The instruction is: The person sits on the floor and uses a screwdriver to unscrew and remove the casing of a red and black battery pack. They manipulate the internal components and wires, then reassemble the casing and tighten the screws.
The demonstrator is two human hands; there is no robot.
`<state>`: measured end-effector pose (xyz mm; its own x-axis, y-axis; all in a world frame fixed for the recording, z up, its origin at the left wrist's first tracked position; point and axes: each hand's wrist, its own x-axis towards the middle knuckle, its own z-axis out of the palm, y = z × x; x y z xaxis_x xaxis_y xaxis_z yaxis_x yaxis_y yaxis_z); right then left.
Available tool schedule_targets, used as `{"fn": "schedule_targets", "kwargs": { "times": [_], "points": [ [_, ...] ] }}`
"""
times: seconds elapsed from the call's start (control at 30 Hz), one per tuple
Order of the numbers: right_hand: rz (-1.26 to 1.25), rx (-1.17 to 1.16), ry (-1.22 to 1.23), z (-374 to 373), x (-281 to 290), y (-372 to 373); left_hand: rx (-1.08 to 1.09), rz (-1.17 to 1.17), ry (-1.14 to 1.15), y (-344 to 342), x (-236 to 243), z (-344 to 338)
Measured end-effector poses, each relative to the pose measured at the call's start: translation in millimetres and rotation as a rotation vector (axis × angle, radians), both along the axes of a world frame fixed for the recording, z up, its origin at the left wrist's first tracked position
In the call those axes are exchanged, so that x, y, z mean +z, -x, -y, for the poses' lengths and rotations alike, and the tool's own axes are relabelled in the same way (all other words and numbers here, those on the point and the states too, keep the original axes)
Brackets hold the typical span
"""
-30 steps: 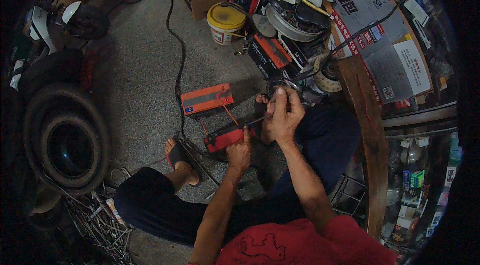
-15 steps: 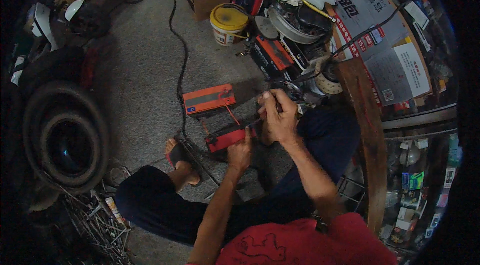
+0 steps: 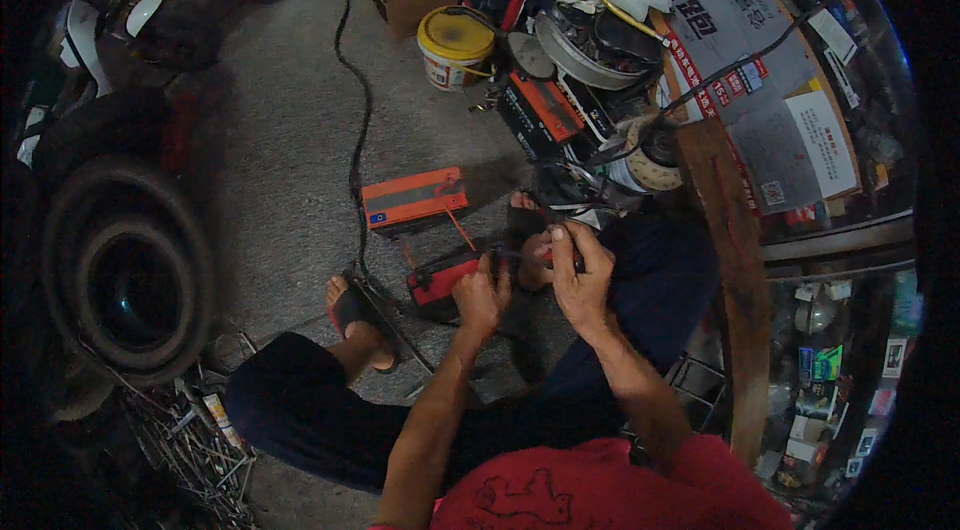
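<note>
On the floor before me lies a red-topped battery (image 3: 436, 282), its body dark. My left hand (image 3: 482, 296) is closed at its right end, fingers curled against it; what lies under the fingertips is hidden. My right hand (image 3: 583, 280) grips what looks like a screwdriver (image 3: 571, 262) with a dark and red handle. Its thin shaft points left at the battery's right end, where the tip is blurred. Just beyond sits an orange-topped battery (image 3: 415, 197). A red wire (image 3: 460, 229) runs from it to the red-topped one, with a second short lead (image 3: 409, 252) further left.
A black cable (image 3: 365, 120) snakes over the floor. Tyres (image 3: 65, 260) stand at the left above a heap of metal rods (image 3: 200, 440). A yellow-lidded bucket (image 3: 455, 35), another orange-topped battery (image 3: 548, 108) and cluttered parts lie ahead right, beside a wooden edge (image 3: 735, 300).
My right hand has come down nearer to me, and the screwdriver now lies across toward the battery. The left index finger, stretched along the battery before, has curled in at its right end.
</note>
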<state>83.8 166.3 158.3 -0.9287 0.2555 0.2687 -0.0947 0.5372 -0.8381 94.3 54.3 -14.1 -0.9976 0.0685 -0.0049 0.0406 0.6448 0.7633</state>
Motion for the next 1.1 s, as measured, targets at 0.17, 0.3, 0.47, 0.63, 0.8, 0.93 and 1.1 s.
{"fn": "schedule_targets", "kwargs": {
  "times": [0.17, 0.3, 0.47, 0.63, 0.8, 0.93, 1.1],
  "points": [
    [-0.004, -0.072, 0.088, -6, -12, -8, -0.025, -0.027, 0.123, 17, 2, -3],
    [-0.003, -0.09, 0.125, -5, -15, -9, -0.044, -0.077, 0.214, 18, 2, -4],
    [0.033, -0.01, 0.08, -9, -3, -2, 0.016, -0.07, 0.242, 14, -2, -9],
    [0.275, 0.179, -0.418, -18, 36, 29, 0.082, -0.116, 0.12, 12, 0, -9],
    [0.637, 0.556, -0.761, -26, 66, 59, 0.08, -0.244, 0.048, 0, -12, -4],
    [0.449, 0.768, -0.824, -33, 63, 67, -0.016, -0.302, 0.129, -10, -28, 3],
    [0.583, 0.802, -0.892, -24, 56, 92, -0.062, -0.357, 0.111, -11, -38, 8]
  ]
}}
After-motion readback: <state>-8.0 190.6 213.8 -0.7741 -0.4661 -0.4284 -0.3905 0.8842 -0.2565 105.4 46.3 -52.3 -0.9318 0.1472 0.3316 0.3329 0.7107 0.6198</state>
